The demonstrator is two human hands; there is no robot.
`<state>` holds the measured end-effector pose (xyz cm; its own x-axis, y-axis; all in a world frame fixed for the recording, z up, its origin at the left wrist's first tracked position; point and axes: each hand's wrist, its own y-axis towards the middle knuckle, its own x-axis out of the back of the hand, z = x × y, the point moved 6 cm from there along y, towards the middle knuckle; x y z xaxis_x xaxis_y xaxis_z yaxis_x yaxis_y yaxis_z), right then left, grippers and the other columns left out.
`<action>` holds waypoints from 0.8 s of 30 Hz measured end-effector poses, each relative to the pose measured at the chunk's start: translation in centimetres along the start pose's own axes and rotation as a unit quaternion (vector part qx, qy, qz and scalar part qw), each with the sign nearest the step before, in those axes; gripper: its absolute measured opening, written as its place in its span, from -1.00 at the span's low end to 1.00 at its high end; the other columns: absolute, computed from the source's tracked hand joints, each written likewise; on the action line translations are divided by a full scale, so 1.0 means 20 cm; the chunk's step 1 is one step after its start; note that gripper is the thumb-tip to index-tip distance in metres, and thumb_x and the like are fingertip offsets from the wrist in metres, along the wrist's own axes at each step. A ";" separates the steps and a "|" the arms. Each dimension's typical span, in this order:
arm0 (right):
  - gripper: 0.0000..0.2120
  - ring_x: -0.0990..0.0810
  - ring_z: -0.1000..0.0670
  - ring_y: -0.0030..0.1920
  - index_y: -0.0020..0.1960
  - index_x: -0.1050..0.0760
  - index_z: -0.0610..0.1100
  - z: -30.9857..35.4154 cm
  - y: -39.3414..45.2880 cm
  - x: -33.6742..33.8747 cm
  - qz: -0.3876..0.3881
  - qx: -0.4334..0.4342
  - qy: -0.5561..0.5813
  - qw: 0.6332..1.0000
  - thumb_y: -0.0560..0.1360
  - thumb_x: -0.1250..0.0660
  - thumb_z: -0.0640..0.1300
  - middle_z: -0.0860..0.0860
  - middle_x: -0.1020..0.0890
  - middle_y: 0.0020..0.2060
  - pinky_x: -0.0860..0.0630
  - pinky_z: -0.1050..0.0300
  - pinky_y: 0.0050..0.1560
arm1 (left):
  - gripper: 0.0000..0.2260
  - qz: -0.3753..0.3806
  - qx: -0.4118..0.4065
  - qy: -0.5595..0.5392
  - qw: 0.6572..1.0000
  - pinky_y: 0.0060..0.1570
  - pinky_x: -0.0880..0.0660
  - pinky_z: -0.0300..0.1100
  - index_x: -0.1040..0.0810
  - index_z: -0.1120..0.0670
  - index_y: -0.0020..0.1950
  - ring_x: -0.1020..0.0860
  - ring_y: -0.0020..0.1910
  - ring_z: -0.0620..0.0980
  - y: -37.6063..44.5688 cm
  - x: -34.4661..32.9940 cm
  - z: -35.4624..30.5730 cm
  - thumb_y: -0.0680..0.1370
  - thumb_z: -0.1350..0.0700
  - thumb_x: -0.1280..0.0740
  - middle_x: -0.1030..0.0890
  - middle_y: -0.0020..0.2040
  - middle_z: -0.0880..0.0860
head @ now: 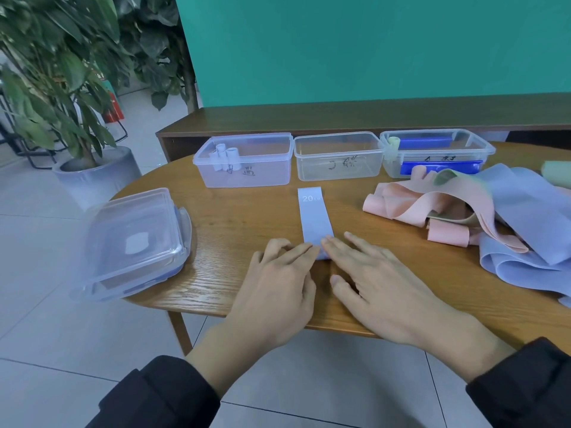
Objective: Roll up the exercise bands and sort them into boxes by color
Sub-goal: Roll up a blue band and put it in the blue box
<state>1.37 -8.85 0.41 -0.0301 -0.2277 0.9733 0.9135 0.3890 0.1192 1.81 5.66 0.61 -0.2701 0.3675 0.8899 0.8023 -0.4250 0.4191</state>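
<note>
Hands: left (279,273), right (367,273) flat, fingers straight | pressing lavender band (315,220) end

Wooden table (241,217): boxes (245,160), bands (315,217), lids (136,242).

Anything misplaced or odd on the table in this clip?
Yes: a pale green roll sits on the rim of the right box, not inside. The middle box holds nothing. Unrolled bands are heaped at right.

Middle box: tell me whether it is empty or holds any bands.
Empty. The middle box is lidless, and only its clear walls and handwritten label show; no rolled bands inside.
</note>
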 end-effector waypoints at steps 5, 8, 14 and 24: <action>-0.27 0.07 0.18 0.61 0.64 -0.09 0.08 0.01 -0.02 0.02 -0.020 0.006 0.013 1.000 0.52 0.28 0.23 0.21 -0.16 0.59 0.00 0.20 0.55 | -0.57 0.011 0.032 -0.002 0.999 0.17 -0.45 0.06 -0.49 -0.04 0.43 -0.33 0.30 -0.05 0.03 0.01 0.03 0.59 0.06 -0.08 -0.55 0.34 -0.20; -0.26 0.06 0.15 0.61 0.65 -0.01 0.10 0.00 0.00 0.01 -0.003 -0.002 0.007 1.000 0.50 0.30 0.24 0.22 -0.08 0.61 0.02 0.16 0.57 | -0.57 0.034 0.042 -0.004 0.999 0.29 -0.31 -0.02 -0.39 -0.08 0.51 -0.24 0.38 -0.08 0.04 -0.01 0.03 0.63 0.03 -0.07 -0.44 0.45 -0.22; -0.37 0.02 0.11 0.62 0.65 -0.02 0.07 -0.02 0.06 0.01 0.005 -0.012 0.013 1.000 0.61 0.16 0.18 0.18 -0.09 0.62 0.04 0.11 0.59 | -0.54 0.030 0.039 0.008 0.999 0.28 -0.31 -0.06 -0.38 -0.07 0.53 -0.25 0.40 -0.09 0.02 0.00 0.02 0.63 0.00 -0.07 -0.43 0.48 -0.21; -0.46 -0.08 0.19 0.58 0.62 -0.15 0.12 -0.05 0.07 0.03 -0.025 -0.017 0.045 0.999 0.67 0.09 0.20 0.23 -0.19 0.58 -0.03 0.19 0.54 | -0.54 0.108 0.083 -0.020 0.990 0.46 -0.07 0.02 -0.17 -0.15 0.62 0.00 0.60 -0.11 0.08 -0.03 0.05 0.71 -0.15 -0.01 -0.17 0.61 -0.23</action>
<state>3.04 -9.28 0.88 -0.0419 -0.3254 0.9446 0.9252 0.3443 0.1596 3.81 5.66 0.45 -0.0645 0.3163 0.9465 0.9165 -0.3563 0.1816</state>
